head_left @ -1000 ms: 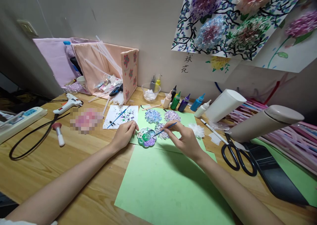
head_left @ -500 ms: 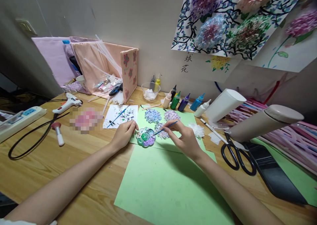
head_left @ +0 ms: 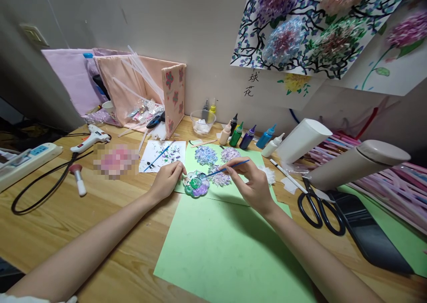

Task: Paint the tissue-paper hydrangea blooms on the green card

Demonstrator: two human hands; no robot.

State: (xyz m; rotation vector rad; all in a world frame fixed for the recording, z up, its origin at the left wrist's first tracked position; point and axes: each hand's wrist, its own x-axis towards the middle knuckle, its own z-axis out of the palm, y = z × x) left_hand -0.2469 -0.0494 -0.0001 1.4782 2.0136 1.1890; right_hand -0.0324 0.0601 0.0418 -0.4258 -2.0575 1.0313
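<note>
Blue-handled thin paintbrush [head_left: 227, 168]: being pinched between thumb and fingertips of the right hand [head_left: 255, 185], which is clamped on the handle. The bristle end is being angled down and left into the flower-shaped plastic paint palette [head_left: 196, 185], seemingly so that colour is being taken from a well.

Palette: being carried near the middle of the wooden desk [head_left: 100, 214], on the left edge of a pale green sheet bearing tufted paper hydrangea blooms [head_left: 206, 155]. It is being steadied, by the look of it, by the left hand [head_left: 168, 180]. That hand's fingers are curled together, with thumb and forefinger against the palette's left rim. Whether the rim is actually being gripped cannot be told.

Large lime-green paper sheet [head_left: 216, 249]: being spread toward the near edge, under the right forearm.

Row of small squeeze paint bottles [head_left: 248, 137]: being stood along the far edge by the wall, within reach of the brush hand.

Black-handled scissors [head_left: 320, 209]: being left flat toward the right edge.

White paint-dabbed card with a second blue brush [head_left: 163, 154]: being laid just beyond the left hand.

White glue gun [head_left: 93, 139]: being rested toward the far left corner.

Hidden or unclear: the bristle tip is being lost against the palette wells, both palms are being turned from view, both forearms are being cut off at the near edge, and a pink patch beside the card is being blurred out.
</note>
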